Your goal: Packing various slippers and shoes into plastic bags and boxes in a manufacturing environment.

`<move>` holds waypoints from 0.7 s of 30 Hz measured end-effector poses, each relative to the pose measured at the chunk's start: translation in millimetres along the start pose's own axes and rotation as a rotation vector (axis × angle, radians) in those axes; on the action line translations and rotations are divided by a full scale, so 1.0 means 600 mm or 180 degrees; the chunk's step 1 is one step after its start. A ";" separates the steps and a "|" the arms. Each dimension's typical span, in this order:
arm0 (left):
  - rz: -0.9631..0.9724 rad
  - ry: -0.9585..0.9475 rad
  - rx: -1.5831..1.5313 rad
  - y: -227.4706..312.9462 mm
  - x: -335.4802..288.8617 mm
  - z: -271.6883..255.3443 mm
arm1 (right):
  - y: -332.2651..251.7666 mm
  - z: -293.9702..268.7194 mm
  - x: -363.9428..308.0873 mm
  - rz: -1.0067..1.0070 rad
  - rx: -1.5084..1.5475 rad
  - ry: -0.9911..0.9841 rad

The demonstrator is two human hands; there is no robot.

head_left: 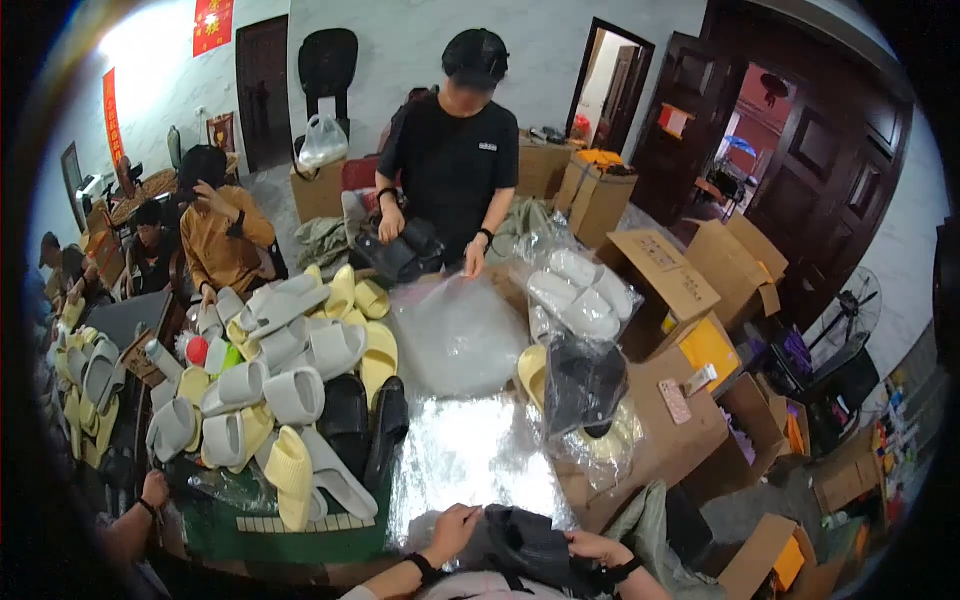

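Note:
At the near edge of the table, my left hand point(454, 530) is closed on the left side of a pair of dark slippers point(520, 543). Clear plastic film seems to lie around their left side. My right hand point(598, 547) grips the slippers' right side, its thumb on top. In front of them is a shiny silver sheet point(470, 455). Black slippers point(345, 415) and a pale yellow slipper point(290, 475) lie to the left, by a large heap of grey slippers point(295, 397). Across the table a person point(450, 150) holds dark slippers point(400, 250) and touches a stack of clear bags point(455, 335).
Bagged white slippers point(580, 295) and bagged black slippers point(585, 385) lie on the right, near a phone point(674, 400) on a cardboard box. Open cartons point(740, 430) crowd the right side. Other people point(225, 225) sit at the left; a nearby hand point(155, 488) is at lower left.

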State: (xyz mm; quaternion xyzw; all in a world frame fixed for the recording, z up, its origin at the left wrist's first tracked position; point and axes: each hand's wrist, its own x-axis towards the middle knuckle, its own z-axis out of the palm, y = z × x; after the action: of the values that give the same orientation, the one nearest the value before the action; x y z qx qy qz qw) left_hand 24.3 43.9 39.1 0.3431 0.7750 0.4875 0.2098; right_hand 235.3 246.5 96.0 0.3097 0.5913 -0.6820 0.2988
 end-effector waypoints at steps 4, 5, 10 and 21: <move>0.0167 0.0271 0.0325 0.022 0.002 0.018 | -0.025 0.031 -0.004 -0.1484 -0.0731 0.0748; 0.0249 0.0412 0.0369 0.032 0.006 0.012 | -0.041 0.045 -0.007 -0.1293 -0.0651 0.1043; 0.0392 0.0555 0.0505 0.060 0.006 0.016 | 0.044 0.043 0.060 -0.1373 -0.1748 0.1749; 0.1606 0.0037 0.1813 0.085 -0.032 0.002 | -0.011 0.104 0.116 -0.1516 -0.2173 0.2939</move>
State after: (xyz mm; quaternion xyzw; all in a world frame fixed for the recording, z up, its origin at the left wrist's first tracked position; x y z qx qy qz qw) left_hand 54.9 45.3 84.2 0.5649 0.7718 0.2909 -0.0250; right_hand 181.8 182.3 52.9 0.3192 0.8971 -0.2981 -0.0659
